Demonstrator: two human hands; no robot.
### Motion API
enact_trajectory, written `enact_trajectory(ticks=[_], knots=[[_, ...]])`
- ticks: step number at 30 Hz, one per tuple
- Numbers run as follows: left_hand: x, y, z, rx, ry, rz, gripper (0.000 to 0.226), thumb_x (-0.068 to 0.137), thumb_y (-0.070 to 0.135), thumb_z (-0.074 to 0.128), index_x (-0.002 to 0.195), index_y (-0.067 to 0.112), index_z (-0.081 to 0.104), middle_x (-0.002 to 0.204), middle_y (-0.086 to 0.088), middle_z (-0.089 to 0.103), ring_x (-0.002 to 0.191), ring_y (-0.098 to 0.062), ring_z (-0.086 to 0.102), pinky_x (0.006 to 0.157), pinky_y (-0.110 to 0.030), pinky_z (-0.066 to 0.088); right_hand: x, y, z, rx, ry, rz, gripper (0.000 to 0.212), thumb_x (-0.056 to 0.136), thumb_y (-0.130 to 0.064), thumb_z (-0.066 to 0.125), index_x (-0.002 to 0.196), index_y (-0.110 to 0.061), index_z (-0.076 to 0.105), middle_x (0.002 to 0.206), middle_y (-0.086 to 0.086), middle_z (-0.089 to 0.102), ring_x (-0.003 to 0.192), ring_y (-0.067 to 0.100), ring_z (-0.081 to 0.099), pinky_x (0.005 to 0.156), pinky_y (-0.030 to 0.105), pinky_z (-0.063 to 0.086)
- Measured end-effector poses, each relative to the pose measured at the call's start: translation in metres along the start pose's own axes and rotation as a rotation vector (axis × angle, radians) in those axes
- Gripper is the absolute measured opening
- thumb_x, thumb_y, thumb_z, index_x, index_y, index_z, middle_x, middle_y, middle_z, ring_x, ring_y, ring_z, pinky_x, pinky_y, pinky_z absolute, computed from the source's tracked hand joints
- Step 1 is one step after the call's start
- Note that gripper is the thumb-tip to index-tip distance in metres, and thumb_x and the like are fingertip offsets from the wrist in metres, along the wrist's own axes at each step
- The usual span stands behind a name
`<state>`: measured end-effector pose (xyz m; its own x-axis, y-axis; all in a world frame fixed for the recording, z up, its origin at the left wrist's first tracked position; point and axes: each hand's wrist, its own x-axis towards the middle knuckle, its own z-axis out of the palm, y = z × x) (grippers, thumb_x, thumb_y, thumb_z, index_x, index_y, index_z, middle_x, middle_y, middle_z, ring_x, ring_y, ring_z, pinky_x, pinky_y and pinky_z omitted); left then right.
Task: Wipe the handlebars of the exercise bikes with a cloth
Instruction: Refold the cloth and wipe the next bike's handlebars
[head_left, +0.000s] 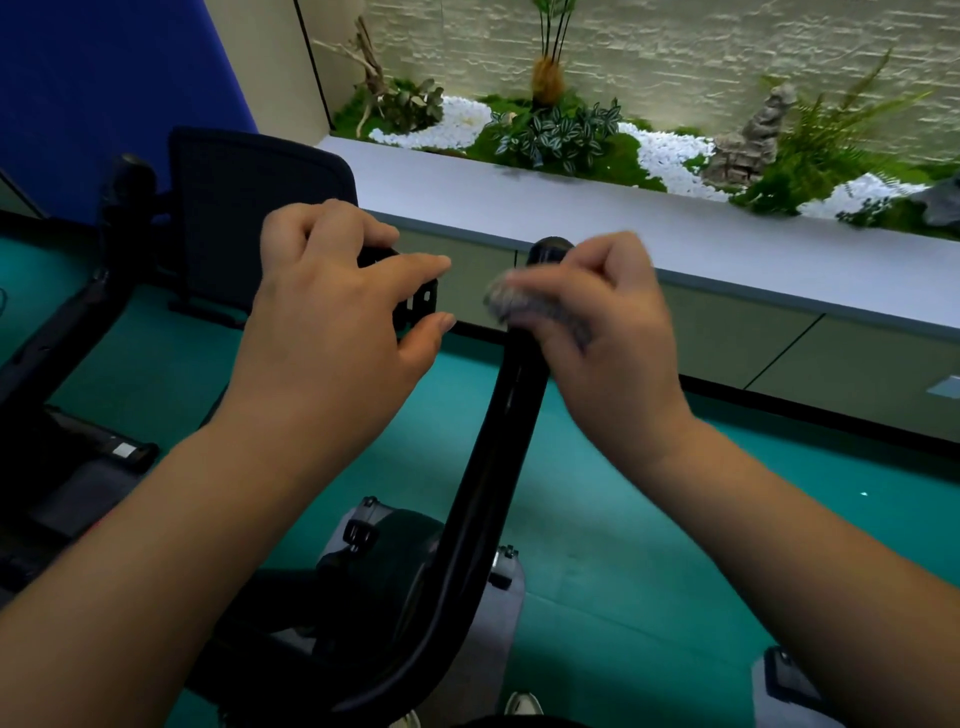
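Cloth (540, 312), soft and light, is bunching in the gripping right hand (597, 332) around the rigid, slick bar (498, 441); left hand (332, 312), at 9 o'clock, is hovering open.

Open gap between console (415, 301) and handlebar (524, 364); ledge (571, 223) beyond.

Head view, forward and down, close over hands (467, 322)

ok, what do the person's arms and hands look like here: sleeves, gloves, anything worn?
Both forearms are bare up to the frame edge: no sleeves visible. Left hand and right hand wear no gloves; no rings, watch or bands show. The right hand is motion-blurred.
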<state>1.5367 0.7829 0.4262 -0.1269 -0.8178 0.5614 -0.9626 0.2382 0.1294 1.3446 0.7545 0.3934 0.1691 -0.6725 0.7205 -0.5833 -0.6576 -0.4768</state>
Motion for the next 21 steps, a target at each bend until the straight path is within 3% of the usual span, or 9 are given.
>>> enact_trajectory(ticks=[3,7,13,16,21], knots=[[0.000,0.002,0.000,0.000,-0.001,-0.005,0.041,0.082,0.038,0.065,0.120,0.022,0.067,0.116,-0.007,0.052,0.115,-0.034,0.033,0.089,-0.030,0.031,0.002,0.004,0.004,0.040,0.108,0.135,0.036,0.087,-0.008,0.065,0.123,-0.006,0.063,0.095,0.006,0.042,0.090,0.013,0.043,0.084,0.014,0.038],[0.000,0.003,-0.002,0.030,-0.001,-0.004,0.040,0.082,0.037,0.065,0.119,0.023,0.067,0.116,-0.007,0.053,0.114,-0.038,0.036,0.087,-0.029,0.030,-0.050,-0.017,0.019,0.192,0.178,0.347,0.044,0.087,-0.008,0.064,0.130,-0.009,0.055,0.096,0.009,0.046,0.089,0.012,0.046,0.084,0.013,0.039],[0.002,0.005,-0.003,0.066,-0.004,-0.003,0.039,0.084,0.037,0.065,0.121,0.024,0.066,0.116,-0.007,0.052,0.114,-0.039,0.035,0.084,-0.027,0.026,-0.027,-0.023,0.020,0.423,0.393,0.758,0.042,0.093,-0.013,0.058,0.134,-0.023,0.053,0.104,0.006,0.048,0.078,-0.011,0.050,0.077,0.002,0.036],[0.002,0.004,-0.002,0.082,-0.005,0.005,0.039,0.084,0.037,0.064,0.120,0.023,0.066,0.116,-0.008,0.052,0.114,-0.041,0.036,0.084,-0.028,0.025,-0.007,-0.009,0.021,0.551,0.353,0.807,0.041,0.097,-0.018,0.052,0.137,-0.026,0.051,0.111,0.000,0.052,0.083,-0.016,0.054,0.081,0.003,0.038],[0.000,0.004,-0.001,0.081,-0.004,0.008,0.038,0.085,0.036,0.064,0.121,0.024,0.066,0.117,-0.009,0.052,0.113,-0.041,0.035,0.084,-0.026,0.022,-0.056,-0.024,0.036,0.602,0.269,0.906,0.037,0.096,-0.026,0.052,0.133,-0.033,0.055,0.119,0.000,0.060,0.103,-0.002,0.059,0.093,0.019,0.043]])
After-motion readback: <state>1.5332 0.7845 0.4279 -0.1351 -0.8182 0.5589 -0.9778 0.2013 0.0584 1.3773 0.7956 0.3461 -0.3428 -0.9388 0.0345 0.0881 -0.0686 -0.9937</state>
